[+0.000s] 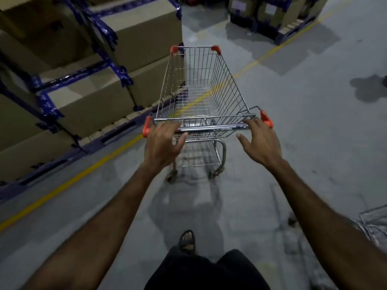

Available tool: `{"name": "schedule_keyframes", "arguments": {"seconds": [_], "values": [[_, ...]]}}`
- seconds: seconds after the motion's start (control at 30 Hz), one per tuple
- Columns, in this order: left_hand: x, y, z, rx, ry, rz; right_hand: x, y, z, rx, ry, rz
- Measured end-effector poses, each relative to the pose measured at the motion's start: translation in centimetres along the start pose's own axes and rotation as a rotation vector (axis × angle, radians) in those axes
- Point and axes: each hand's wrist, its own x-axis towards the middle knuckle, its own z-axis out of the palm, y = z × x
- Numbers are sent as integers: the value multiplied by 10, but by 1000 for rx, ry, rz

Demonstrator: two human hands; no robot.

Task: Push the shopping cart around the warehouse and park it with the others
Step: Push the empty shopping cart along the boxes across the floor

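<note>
Cardboard boxes (117, 34): stacked on blue pallets, upper left of the frame.
Yellow line (69, 181): runs diagonally across the grey floor (303, 132), passing under the cart.
Left hand (162, 144): fingers spread, loosely over the handle bar's left end.
Shopping cart (201, 84): centre frame, wire basket empty, orange corner caps.
Right hand (260, 141): fingers spread, fingertips touching the bar's right end.
Second cart (374, 222): wire edge, lower right.

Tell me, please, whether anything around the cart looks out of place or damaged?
Nothing looks damaged. The empty shopping cart straddles the yellow floor line at an angle, close to the stacked boxes; the hands rest loosely at its handle.
</note>
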Motion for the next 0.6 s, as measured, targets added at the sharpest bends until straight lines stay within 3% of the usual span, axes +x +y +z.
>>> {"name": "schedule_keyframes", "arguments": {"seconds": [0.1, 0.27, 0.37, 0.6], "values": [[26, -13, 5, 120, -98, -32, 36, 10, 5, -74, -37, -49], [51, -27, 16, 208, -359, -57, 74, 25, 12, -58, -375, -130], [54, -33, 25, 224, -521, -172, 88, 32, 16, -92, -505, -173], [52, -15, 33, 285, -548, -322, 103, 60, 24, -299, -548, -246]]}}
